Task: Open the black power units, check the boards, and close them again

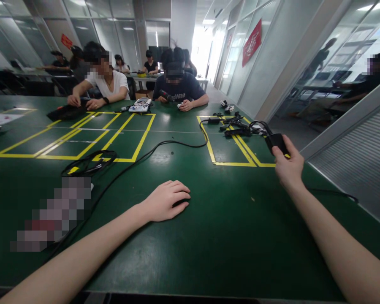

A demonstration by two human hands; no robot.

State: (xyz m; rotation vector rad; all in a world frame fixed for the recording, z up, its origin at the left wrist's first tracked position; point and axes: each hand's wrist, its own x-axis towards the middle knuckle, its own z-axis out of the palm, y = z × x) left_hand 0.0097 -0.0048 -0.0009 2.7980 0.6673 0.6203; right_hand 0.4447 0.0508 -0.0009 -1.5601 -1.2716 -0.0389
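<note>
My right hand (289, 164) is raised over the right side of the green table (209, 236). Its thumb and fingers grip a black power adapter (276, 144), with a looped black cable (262, 125) at its far side. Just beyond lies a pile of black adapters and cables (236, 126). My left hand (169, 200) rests palm down near the middle of the table, fingers slightly bent and apart, holding nothing.
A long black cord (158, 145) crosses the tabletop. At left lie a coiled cable (88, 164) and a blurred-out flat item (55, 215). Yellow tape (142, 139) marks rectangles. Opposite sit two people, near a white device (141, 106). A glass partition stands at right.
</note>
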